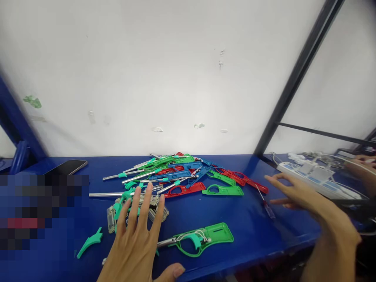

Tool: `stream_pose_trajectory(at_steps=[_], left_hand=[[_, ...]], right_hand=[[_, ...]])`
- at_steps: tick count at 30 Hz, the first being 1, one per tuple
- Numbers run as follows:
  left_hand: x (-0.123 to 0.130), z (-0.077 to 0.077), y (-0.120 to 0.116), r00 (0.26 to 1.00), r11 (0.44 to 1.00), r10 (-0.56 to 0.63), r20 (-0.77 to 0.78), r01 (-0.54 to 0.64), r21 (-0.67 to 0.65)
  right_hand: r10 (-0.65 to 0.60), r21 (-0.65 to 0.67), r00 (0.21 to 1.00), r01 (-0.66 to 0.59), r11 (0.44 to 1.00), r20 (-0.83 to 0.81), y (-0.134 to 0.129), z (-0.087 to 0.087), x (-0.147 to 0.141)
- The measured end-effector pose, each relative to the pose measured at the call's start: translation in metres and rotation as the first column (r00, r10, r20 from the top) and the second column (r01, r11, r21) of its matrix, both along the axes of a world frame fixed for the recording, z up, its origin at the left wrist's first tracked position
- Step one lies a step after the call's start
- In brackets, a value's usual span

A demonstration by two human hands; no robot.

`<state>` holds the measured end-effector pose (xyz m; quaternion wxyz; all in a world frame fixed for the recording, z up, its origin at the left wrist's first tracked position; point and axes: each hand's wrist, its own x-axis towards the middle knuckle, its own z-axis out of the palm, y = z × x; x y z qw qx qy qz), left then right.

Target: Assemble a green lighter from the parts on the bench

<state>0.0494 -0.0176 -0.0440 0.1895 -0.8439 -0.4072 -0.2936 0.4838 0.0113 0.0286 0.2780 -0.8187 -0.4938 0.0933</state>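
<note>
My left hand is open, palm down with fingers spread, above the near side of the table. Its fingertips are over clear plastic parts and teal trigger pieces. Just right of it lies an opened green lighter half-shell with a metal tube, a teal trigger and thin wires in it. My right hand is at the right, fingers stretched out and apart, holding nothing. Close to its fingertips lies a screwdriver with a dark handle. Its shaft tip lies by a red lighter half-shell.
A pile of green, blue and red lighter shells with metal tubes lies toward the white wall. A loose teal piece and a phone are at left. Right of the dark post stand a power strip and another person's hand.
</note>
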Motion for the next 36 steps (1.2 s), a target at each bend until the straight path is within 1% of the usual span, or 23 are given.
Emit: stream_pose_trajectory(at_steps=[3,5,7,10,12,15,19,21,26,29,33,36], left_hand=[[-0.003,-0.003,-0.001,1.000,1.000,-0.009,-0.006,0.009,-0.002],[-0.005,-0.007,-0.002,1.000,1.000,0.000,-0.029,0.000,-0.007],[-0.006,-0.009,-0.002,0.999,1.000,0.015,-0.049,-0.015,-0.007],[-0.003,-0.008,0.000,0.998,1.000,0.012,-0.062,-0.012,0.002],[0.000,-0.005,0.001,0.999,1.000,-0.007,-0.052,0.007,0.017],[0.003,-0.001,0.001,0.999,0.999,-0.018,-0.044,0.019,0.033],[0.005,0.001,-0.001,0.998,0.998,-0.033,-0.053,0.035,0.042],[0.006,0.001,-0.001,0.998,0.998,-0.045,-0.054,0.047,0.050],[0.005,0.002,0.000,0.998,0.998,-0.042,-0.057,0.044,0.043],[0.004,-0.001,0.003,0.997,0.998,-0.054,-0.056,0.056,0.035],[0.002,-0.008,0.002,0.997,0.997,-0.060,-0.044,0.062,0.043],[0.003,-0.006,-0.002,0.998,0.999,-0.049,-0.036,0.050,0.022]], right_hand=[[0.047,-0.123,0.983,-0.069,0.990,-0.177,0.013,0.007,-0.012],[0.099,-0.174,0.968,-0.141,0.975,-0.231,0.022,0.011,-0.022],[0.179,-0.220,0.951,-0.236,0.947,-0.251,0.029,0.011,-0.034],[0.323,-0.275,0.919,-0.378,0.884,-0.225,0.039,0.008,-0.048],[0.387,-0.295,0.906,-0.423,0.857,-0.175,0.046,0.005,-0.053],[0.425,-0.324,0.899,-0.435,0.840,-0.105,0.053,0.001,-0.054],[0.475,-0.356,0.876,-0.470,0.808,-0.082,0.055,0.000,-0.052],[0.493,-0.354,0.867,-0.484,0.800,-0.072,0.054,-0.001,-0.052],[0.499,-0.330,0.865,-0.486,0.810,-0.050,0.055,-0.003,-0.051],[0.513,-0.321,0.857,-0.500,0.804,-0.050,0.056,-0.003,-0.051],[0.538,-0.254,0.842,-0.530,0.809,-0.043,0.057,-0.001,-0.055],[0.547,-0.206,0.834,-0.550,0.809,-0.073,0.056,0.000,-0.064]])
